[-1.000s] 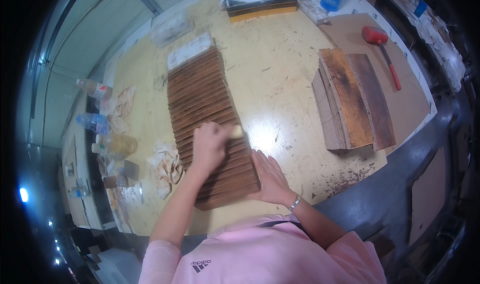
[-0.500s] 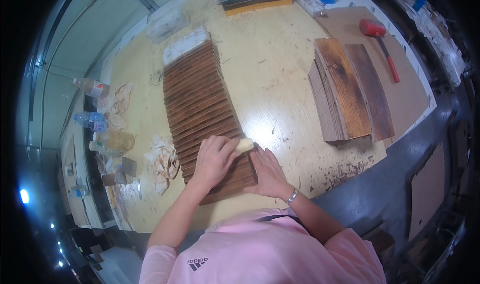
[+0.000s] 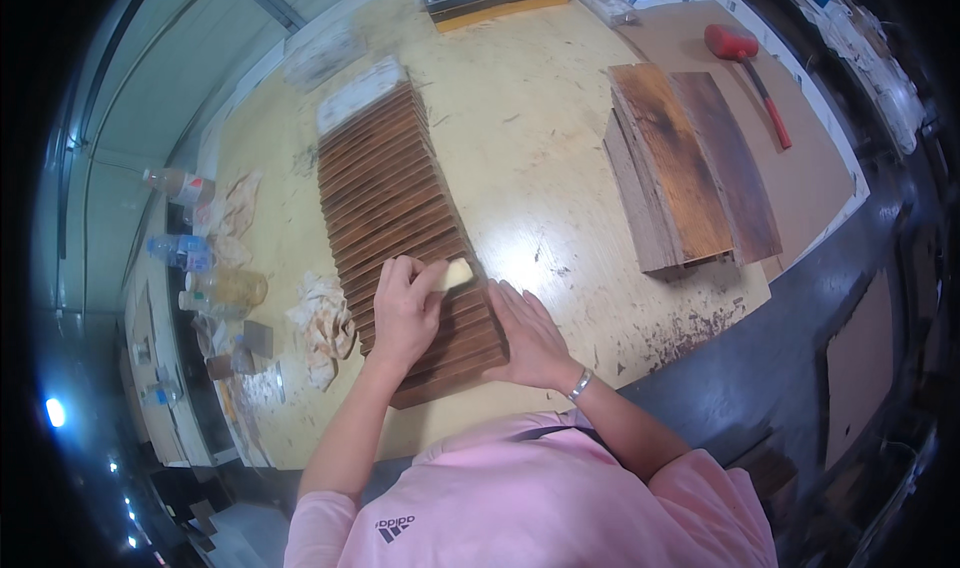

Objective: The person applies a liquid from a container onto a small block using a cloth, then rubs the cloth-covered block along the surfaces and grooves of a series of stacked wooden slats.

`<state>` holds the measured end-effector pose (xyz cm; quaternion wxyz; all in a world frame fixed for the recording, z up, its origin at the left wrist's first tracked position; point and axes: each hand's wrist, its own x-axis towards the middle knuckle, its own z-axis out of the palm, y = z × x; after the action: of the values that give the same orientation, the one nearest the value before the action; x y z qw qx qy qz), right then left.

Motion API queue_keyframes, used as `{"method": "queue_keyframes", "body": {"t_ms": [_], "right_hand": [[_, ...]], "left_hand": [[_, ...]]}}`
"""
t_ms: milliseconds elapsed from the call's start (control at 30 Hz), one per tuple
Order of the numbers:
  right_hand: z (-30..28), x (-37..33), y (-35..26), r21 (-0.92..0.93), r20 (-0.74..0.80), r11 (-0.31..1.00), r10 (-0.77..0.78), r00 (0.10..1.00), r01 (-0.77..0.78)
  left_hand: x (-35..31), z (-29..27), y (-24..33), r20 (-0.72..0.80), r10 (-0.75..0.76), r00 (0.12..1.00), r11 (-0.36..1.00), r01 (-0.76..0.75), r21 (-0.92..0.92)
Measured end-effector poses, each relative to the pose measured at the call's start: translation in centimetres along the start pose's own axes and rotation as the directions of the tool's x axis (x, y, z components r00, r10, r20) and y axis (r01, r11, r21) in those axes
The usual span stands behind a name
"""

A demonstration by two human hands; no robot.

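Observation:
A long row of dark brown wooden slats (image 3: 385,198), overlapping like steps, lies on the pale worktable (image 3: 530,188). My left hand (image 3: 407,308) is closed round a small cream-coloured block (image 3: 456,274), perhaps a sponge, which it holds over the nearer slats. Flat against the right edge of the row rests my right hand (image 3: 530,338), fingers stretched out and a metal band on its wrist. The undersides of both hands are hidden.
On the right stand stacked wooden boards (image 3: 675,168), with a red mallet (image 3: 735,46) beyond them. Several bottles (image 3: 185,253) and a stained rag (image 3: 325,328) line the left side. A black and yellow tray (image 3: 495,6) sits at the far edge.
My left hand has moved a little left with the cream block, away from the right edge of the slats. My right hand stays against that edge. The whole view has shifted slightly.

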<state>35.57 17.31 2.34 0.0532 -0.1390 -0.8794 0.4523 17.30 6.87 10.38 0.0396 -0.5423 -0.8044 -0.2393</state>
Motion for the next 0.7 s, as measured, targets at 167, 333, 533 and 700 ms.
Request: {"method": "queue_keyframes", "body": {"t_ms": [167,333,533,700], "right_hand": [[0.0,-0.1,0.1,-0.029,0.009,1.000,-0.004,1.000,0.004],[0.1,-0.2,0.3,-0.020,0.006,1.000,-0.001,1.000,0.001],[-0.8,0.0,-0.6,-0.023,0.036,1.000,0.019,0.999,-0.018],[-0.2,0.2,-0.6,-0.047,0.019,0.998,0.034,0.999,-0.033]], "left_hand": [[0.0,0.0,0.2,0.109,0.122,0.986,0.992,-0.125,0.023],[-0.6,0.1,0.8,0.043,0.026,0.999,0.999,-0.024,-0.033],[-8.4,-1.8,-6.0,0.003,-0.249,0.969,0.968,0.249,0.040],[-15.0,-6.7,-11.5,-0.080,-0.786,0.613,0.617,0.770,-0.163]]}}
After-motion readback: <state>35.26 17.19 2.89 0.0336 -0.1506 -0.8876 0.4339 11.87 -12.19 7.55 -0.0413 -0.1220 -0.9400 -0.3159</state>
